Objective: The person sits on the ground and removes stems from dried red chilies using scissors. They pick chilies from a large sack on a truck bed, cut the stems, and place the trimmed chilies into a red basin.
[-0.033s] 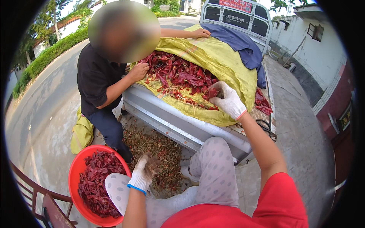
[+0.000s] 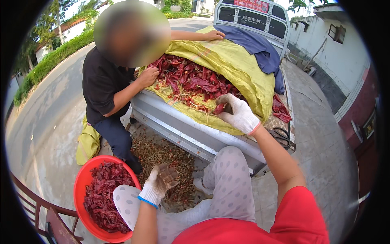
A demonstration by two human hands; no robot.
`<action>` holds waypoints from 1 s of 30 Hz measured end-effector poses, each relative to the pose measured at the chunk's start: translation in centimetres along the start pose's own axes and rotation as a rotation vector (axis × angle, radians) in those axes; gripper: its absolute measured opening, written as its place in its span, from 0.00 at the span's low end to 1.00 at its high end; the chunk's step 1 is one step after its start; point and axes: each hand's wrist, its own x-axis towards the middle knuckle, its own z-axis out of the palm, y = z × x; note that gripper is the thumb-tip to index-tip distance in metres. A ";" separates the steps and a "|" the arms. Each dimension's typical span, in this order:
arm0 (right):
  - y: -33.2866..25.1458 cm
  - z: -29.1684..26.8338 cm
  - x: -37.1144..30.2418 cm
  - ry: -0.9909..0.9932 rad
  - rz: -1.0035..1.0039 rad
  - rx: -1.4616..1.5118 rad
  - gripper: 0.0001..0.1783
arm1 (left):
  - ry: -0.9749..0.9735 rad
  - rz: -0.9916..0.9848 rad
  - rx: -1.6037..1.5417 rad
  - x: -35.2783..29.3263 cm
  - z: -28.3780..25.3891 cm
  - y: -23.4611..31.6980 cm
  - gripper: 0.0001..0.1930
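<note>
My right hand [image 2: 240, 114], in a white knitted glove, pinches a dried red chilli pepper [image 2: 219, 108] just above the front edge of the yellow woven sack [image 2: 239, 131]. Behind it, a heap of dried red chillies [image 2: 191, 77] spills from the sack's mouth, with stems and bits scattered in front. Lower down, my left hand [image 2: 161, 181] hovers beside my knee, gloved in white with a blue cuff. Its fingers are spread and nothing lies in them. Left of that hand, a red plastic tub [image 2: 80, 195] is part full of chillies [image 2: 109, 197].
A silver truck bed [image 2: 174, 129] bears the sack, a dark blue cloth [image 2: 256, 44] and black-handled scissors [image 2: 280, 136]. Stems litter the ground [image 2: 180, 173] beneath. A co-worker in a black shirt [image 2: 99, 77] sits at the left, one hand [image 2: 149, 76] at the heap.
My right hand has drawn back a little from the heap, leftward and nearer to me, with the chilli pepper in its fingertips. My left hand has opened slightly more.
</note>
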 end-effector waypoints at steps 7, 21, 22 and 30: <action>-6.4 13.3 -8.0 -0.095 -0.723 -0.353 0.14 | -0.435 -0.208 -0.165 -0.6 3.7 -1.2 0.38; -5.2 14.4 -8.6 -0.309 -0.300 0.352 0.11 | -0.268 0.009 0.061 -3.3 5.9 0.6 0.17; -5.0 14.6 -8.5 -0.314 -0.345 0.374 0.11 | -0.298 0.004 0.042 -3.3 5.8 0.6 0.17; -6.3 14.3 -8.7 -0.171 -0.567 0.083 0.07 | -0.266 0.162 0.405 -2.0 4.3 -0.5 0.31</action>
